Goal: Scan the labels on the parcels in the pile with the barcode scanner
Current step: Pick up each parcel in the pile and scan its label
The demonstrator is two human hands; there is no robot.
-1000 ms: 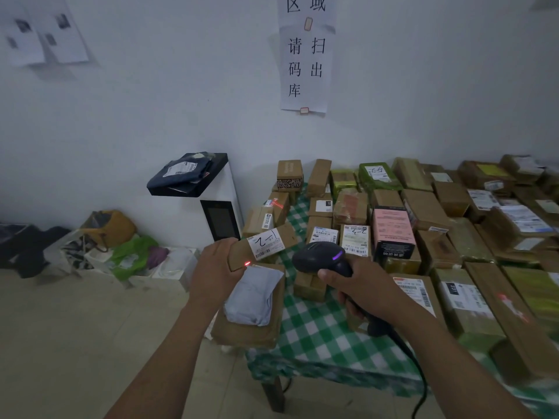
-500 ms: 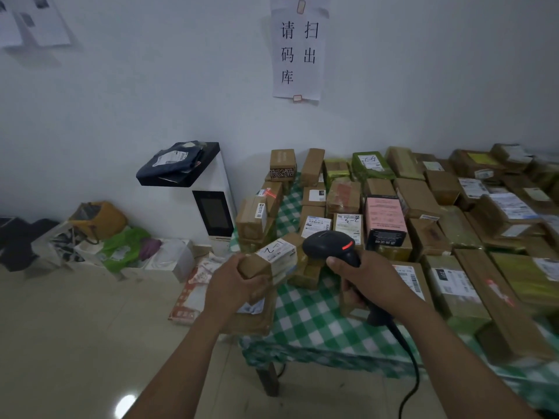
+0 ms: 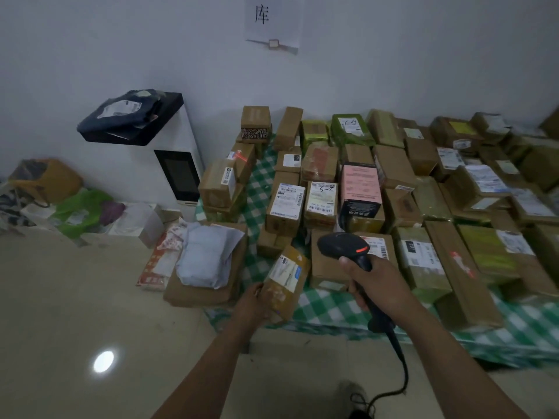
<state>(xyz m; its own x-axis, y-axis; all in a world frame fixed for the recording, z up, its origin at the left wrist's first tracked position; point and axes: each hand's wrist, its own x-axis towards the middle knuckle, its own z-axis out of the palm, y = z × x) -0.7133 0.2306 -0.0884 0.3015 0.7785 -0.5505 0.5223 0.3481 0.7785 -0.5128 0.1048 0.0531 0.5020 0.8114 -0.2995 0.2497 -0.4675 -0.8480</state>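
Left hand (image 3: 252,303) held a parcel (image 3: 287,279) by its lower end, tilted at the table (image 3: 326,309) edge; right hand (image 3: 381,285) gripped the scanner (image 3: 344,247), aimed past it into the pile (image 3: 390,164). Its red line fell on a far box (image 3: 242,160), so I risked logging the wrong label.

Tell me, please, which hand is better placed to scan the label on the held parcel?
Right. The right hand grips the barcode scanner, its head close beside the parcel; the left hand is busy holding that parcel, label facing up.
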